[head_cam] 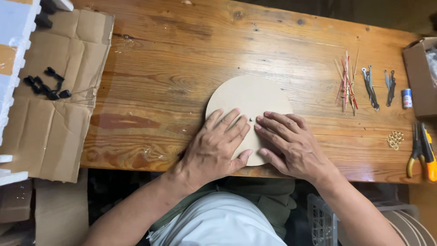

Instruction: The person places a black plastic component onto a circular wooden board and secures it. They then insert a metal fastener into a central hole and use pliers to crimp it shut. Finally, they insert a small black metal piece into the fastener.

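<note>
Our grips lay open and flat, left hand point(216, 146) and right hand point(291, 146) pressing the disc point(248, 98), its centre hole point(251, 119) between our fingertips, holding nothing.

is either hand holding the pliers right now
No, both the left hand and right hand lie flat on the round board, while the pliers rest untouched at the table's right edge.
</note>
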